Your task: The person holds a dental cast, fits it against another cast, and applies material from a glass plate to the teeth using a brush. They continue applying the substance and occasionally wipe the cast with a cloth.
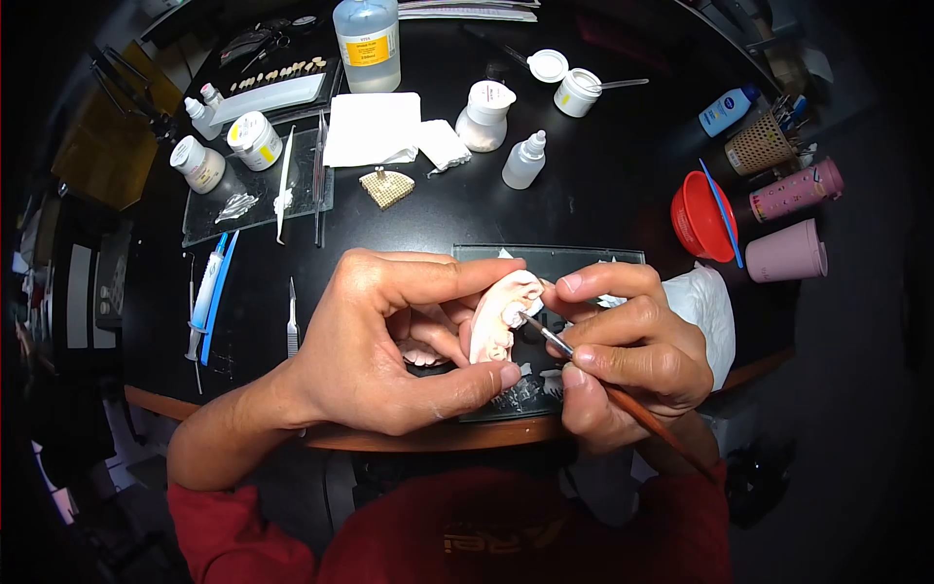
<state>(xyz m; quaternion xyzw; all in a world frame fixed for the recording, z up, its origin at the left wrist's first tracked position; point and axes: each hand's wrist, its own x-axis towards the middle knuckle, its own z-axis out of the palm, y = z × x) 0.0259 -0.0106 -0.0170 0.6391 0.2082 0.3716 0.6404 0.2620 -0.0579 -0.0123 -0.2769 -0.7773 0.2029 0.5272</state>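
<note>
Two hands work over my black table (584, 185): my left hand (389, 341) grips a pink dental cast (496, 326) above a glass slab (574, 258), my right hand (623, 350) pinches a fine brush (584, 365) touching it. I cannot read the yellow label on the clear bottle (368, 44).

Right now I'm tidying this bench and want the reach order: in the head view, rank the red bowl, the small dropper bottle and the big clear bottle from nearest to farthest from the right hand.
1. Red bowl, up and to the right of the right hand.
2. Small dropper bottle, straight behind the hands, mid-table.
3. Big clear bottle, far back left at the table's rear edge.
</note>
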